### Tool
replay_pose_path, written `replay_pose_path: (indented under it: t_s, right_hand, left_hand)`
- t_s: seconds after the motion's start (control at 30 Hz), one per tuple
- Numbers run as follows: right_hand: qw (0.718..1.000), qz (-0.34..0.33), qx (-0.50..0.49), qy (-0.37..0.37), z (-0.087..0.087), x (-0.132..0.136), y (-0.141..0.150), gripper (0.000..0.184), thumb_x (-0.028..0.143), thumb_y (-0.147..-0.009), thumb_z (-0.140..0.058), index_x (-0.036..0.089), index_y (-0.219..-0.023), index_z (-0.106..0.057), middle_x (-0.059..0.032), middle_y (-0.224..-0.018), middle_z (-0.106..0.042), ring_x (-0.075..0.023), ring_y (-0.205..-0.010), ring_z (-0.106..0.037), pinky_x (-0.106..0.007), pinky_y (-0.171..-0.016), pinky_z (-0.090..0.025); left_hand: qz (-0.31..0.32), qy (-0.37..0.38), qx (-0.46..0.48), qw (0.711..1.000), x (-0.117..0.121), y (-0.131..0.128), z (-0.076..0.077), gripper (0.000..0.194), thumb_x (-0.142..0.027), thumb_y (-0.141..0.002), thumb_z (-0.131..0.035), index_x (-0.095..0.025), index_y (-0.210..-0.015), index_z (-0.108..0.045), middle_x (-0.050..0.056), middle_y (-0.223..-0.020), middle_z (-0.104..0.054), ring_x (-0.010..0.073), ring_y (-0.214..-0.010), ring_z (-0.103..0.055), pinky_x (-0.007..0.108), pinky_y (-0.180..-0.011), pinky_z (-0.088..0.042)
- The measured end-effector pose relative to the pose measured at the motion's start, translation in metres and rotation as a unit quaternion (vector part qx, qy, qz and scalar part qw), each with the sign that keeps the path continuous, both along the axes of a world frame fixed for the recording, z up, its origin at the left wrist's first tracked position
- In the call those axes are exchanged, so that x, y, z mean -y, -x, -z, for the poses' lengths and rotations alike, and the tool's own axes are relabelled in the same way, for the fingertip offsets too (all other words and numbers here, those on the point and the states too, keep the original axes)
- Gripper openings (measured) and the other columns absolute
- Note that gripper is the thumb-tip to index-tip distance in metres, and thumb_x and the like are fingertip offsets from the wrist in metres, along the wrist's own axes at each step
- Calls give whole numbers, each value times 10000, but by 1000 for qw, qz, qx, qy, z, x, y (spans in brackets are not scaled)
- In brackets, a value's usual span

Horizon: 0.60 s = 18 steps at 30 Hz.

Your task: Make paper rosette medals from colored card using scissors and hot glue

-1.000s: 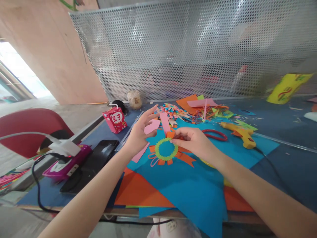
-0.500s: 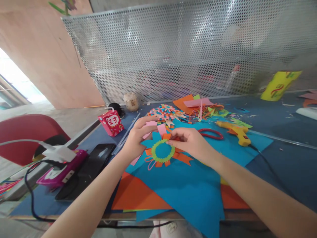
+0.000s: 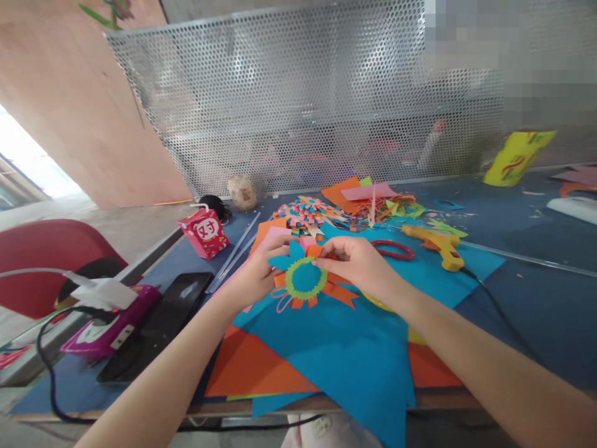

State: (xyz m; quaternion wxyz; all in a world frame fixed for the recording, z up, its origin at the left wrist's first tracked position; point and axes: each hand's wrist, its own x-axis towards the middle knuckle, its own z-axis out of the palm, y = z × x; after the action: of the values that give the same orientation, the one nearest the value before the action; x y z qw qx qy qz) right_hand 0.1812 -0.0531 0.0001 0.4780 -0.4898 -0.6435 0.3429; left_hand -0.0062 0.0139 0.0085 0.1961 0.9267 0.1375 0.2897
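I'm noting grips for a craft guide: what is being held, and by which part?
The right hand pinches the paper rosette at its upper-right edge. The left hand is at its blue petals; whether it grips them cannot be told.

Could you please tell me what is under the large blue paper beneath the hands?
Orange paper shows at both sides of the blue paper, with a yellow bit at the right; whatever lies beneath its middle is covered.
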Motion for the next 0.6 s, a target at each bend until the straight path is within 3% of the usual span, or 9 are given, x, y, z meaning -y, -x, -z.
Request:
replay_pose_path:
  t_s: [0.23, 0.37, 0.47, 0.6]
  right_hand:
    - [1000, 17, 17, 8, -2, 0, -3, 176, 335, -687, -605, 166, -706, -559, -17, -675, -598, -143, -632, -566, -262, -569, -453]
    - [1000, 15, 10, 3, -3, -1, -5, 175, 333, -689, -608, 165, -710, -562, -16, -696, -604, -132, -651, -570, -239, -573, -450]
    - [1000, -5, 2, 27, -2, -2, -6, 172, 323, -686, -610, 159, -725, -575, -19, -702, -610, -129, -651, -573, -231, -566, -450]
    - [999, -36, 1, 39, 1, -2, -5, 182, 327, -692, -600, 154, -747, -586, -31, -727, -627, -149, -687, -590, -257, -604, -466]
  left_hand:
    - [11, -38, -33, 999, -2, 2, 1, 303, -14, -746, -351, -175, -910, -550, 96, -1085, -487, 186, -1026, -447, 360, -869, -402]
    - [8, -20, -42, 999, -4, 0, 2, 289, -48, -774, -344, -162, -925, -562, 99, -1103, -498, 198, -1064, -430, 363, -899, -373]
    - [1, 70, -24, 997, -5, 0, 3, 207, -146, -812, -380, -164, -867, -579, 71, -951, -576, 176, -933, -511, 312, -833, -411]
    - [-105, 232, 35, 966, -7, -2, 5, 254, -322, -810, -439, -183, -928, -615, 50, -883, -611, 168, -830, -546, 264, -732, -436]
